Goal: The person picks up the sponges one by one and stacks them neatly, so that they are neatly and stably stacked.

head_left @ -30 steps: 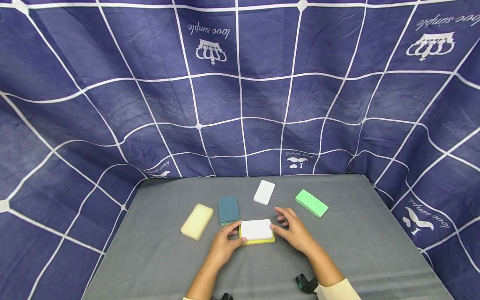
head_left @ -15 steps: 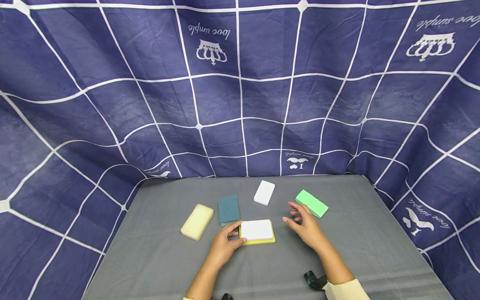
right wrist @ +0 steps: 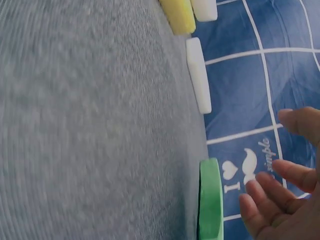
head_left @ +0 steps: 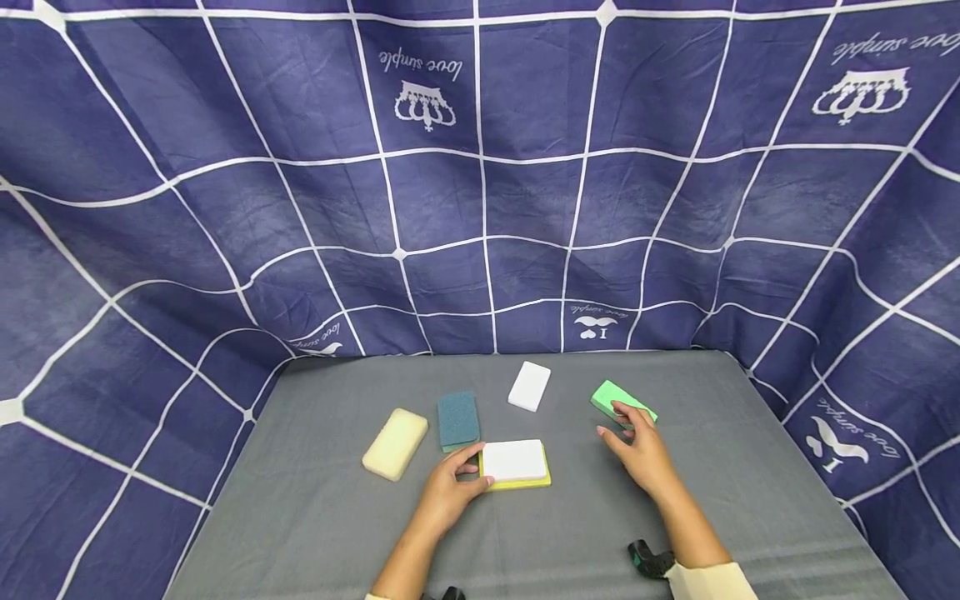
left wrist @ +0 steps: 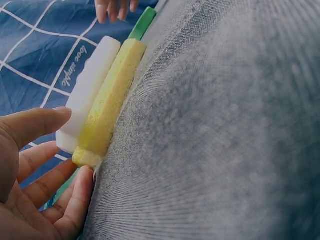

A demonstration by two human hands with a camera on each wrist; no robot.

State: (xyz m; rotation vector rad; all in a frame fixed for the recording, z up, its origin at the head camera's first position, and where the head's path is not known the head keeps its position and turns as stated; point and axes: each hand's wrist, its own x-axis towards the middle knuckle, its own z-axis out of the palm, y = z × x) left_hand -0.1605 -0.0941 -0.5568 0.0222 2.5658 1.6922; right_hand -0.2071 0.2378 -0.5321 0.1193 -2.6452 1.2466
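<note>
A white sponge block (head_left: 513,460) lies on top of a yellow sponge (head_left: 536,482) near the front of the table. My left hand (head_left: 448,490) holds the left end of this stack, thumb at the white block's near corner and index finger at the far one. In the left wrist view the thumb touches the white block (left wrist: 90,95), and other fingers are at the end of the yellow sponge (left wrist: 112,100). Over the near side of a green sponge (head_left: 611,397) hovers my right hand (head_left: 643,454), fingers relaxed, holding nothing and partly covering it.
Behind the stack lie a dark teal scouring pad (head_left: 457,418) and a second white block (head_left: 529,386). A cream sponge (head_left: 395,444) is to the left. The grey cloth-covered table (head_left: 540,542) meets a blue checked curtain (head_left: 525,200) at its back and sides.
My right hand has let go of the stack's right end and moved right to the green sponge. The left hand and the stack stay where they were.
</note>
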